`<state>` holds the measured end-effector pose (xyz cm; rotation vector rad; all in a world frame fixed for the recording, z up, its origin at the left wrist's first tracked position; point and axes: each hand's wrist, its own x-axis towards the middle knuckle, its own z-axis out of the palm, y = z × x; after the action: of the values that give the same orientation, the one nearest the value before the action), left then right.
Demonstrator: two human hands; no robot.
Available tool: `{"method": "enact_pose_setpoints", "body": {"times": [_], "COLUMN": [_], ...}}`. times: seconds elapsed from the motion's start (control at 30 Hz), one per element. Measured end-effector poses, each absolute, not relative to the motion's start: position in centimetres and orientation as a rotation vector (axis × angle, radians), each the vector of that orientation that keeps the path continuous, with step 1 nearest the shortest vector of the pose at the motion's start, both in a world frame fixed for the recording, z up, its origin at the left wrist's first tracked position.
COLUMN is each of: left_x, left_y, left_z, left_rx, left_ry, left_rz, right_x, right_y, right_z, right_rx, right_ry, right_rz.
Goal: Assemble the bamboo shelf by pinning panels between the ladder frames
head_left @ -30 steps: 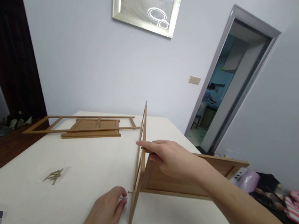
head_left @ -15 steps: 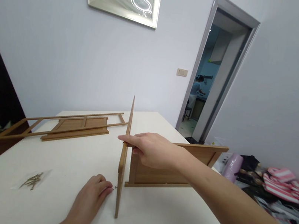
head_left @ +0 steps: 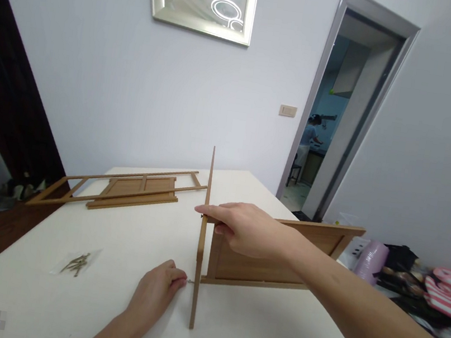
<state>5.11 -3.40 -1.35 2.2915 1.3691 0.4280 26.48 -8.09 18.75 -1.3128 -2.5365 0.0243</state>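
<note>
Your left hand (head_left: 157, 289), nearer the slim metal screw (head_left: 190, 281), is pinched closed, contents hidden; the screw lies just to its right, crosswise to the standing wooden frame (head_left: 195, 294), whose long axis runs away from you. Your right hand (head_left: 247, 229) curls round the flat wooden panel (head_left: 242, 267), forefinger across the frame.

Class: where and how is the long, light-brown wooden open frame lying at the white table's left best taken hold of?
Probably by the wooden frame's left end bar, coming from the left and gripping above and below: that end juts past the edge of the white table, so its underside looks reachable.
</note>
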Motion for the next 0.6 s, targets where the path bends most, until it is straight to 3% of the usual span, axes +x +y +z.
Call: {"method": "enact_pose_setpoints", "body": {"times": [0.6], "left_x": [5.39], "left_y": [-4.19], "left_z": [-2.10], "left_rx": [2.376], "left_ry": [1.316], "left_rz": [0.466], "right_x": [26.45], "right_y": [-8.12], "right_z": [18.91], "right_rx": [-1.348], "right_ry": [-2.522], "right_rz": [0.070]}}
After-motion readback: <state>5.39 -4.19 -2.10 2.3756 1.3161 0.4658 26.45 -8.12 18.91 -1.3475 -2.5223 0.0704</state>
